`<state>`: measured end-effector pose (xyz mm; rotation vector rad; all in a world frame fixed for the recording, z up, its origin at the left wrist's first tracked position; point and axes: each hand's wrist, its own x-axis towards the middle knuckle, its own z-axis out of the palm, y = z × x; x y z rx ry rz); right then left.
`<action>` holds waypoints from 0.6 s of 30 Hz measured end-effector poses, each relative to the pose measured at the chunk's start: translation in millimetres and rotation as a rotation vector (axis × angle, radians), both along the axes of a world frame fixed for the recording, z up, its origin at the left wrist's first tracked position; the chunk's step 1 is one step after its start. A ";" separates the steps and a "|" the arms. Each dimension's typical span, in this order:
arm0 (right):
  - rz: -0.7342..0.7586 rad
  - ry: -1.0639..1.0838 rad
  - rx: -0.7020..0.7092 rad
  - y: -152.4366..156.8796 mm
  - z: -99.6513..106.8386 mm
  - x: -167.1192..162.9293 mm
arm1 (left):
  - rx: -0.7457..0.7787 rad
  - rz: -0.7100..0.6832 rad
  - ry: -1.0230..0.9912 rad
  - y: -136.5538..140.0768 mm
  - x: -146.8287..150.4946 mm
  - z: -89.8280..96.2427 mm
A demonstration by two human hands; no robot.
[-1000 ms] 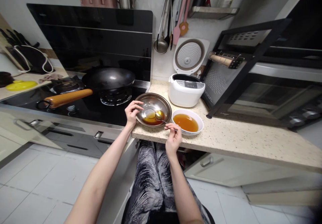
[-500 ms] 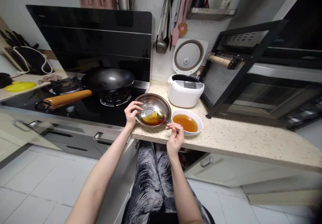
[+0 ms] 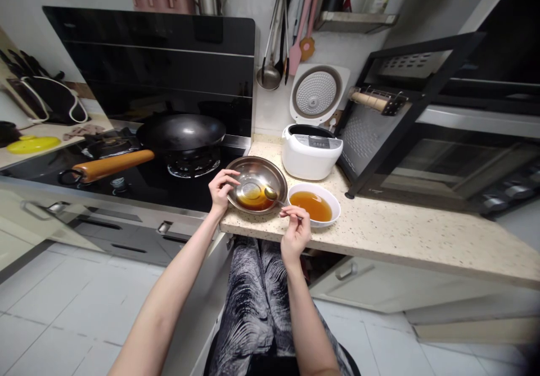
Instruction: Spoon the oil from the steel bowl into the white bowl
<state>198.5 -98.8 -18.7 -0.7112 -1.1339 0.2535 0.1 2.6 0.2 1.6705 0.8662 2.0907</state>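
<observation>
A steel mixing bowl (image 3: 270,169) sits at the counter's front edge, tilted toward me, with amber liquid pooled in its near side. My left hand (image 3: 220,190) grips its left rim, thumb and fingers closed over the edge. In my right hand (image 3: 295,232) is a metal spoon (image 3: 270,194), pinched by its handle. The spoon's head is inside the steel bowl, over the liquid, close to the right wall. Right beside stands a white bowl (image 3: 336,214) holding more orange-brown liquid; the spoon's handle passes by its left rim.
Behind the bowls is a white rice cooker (image 3: 312,162) with its lid raised. On the stove at left rests a black wok (image 3: 181,134), its wooden handle (image 3: 113,166) pointing toward me. A black oven (image 3: 455,162) stands at right; utensils (image 3: 276,38) hang on the wall.
The spoon and my right hand have shifted very slightly to the right. My left hand and both bowls stay where they were.
</observation>
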 end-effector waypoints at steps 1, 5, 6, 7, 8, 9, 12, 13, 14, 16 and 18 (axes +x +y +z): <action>-0.011 -0.001 0.002 -0.4 1.3 1.0 | 0.002 -0.001 -0.001 0.0 0.0 0.0; -0.059 0.003 0.014 -2.8 7.8 6.0 | 0.008 -0.002 -0.003 0.5 0.1 -0.4; -0.070 0.008 0.022 -3.6 9.6 7.6 | 0.007 0.001 -0.002 0.7 0.1 -0.5; -0.084 0.013 0.029 -4.4 11.3 9.3 | 0.005 0.005 0.000 0.9 0.1 -0.6; -0.099 0.015 0.034 -5.2 13.0 11.3 | 0.003 0.008 0.003 1.0 0.0 -0.8; -0.116 0.017 0.037 -6.0 14.4 13.4 | 0.002 0.010 0.005 1.1 0.0 -0.9; -0.160 0.022 0.048 -8.2 17.3 20.9 | 0.007 0.004 0.008 1.4 -0.5 -1.3; -0.170 0.025 0.053 -8.7 17.7 23.7 | 0.008 0.001 0.009 1.5 -0.6 -1.5; -0.179 0.028 0.058 -9.2 17.9 26.5 | 0.008 -0.001 0.010 1.4 -0.8 -1.6; -0.199 0.031 0.063 -9.8 17.6 32.2 | 0.006 -0.001 0.013 1.2 -1.0 -1.7; -0.219 0.029 0.060 -10.0 16.6 37.4 | 0.001 0.001 0.014 0.8 -1.0 -1.7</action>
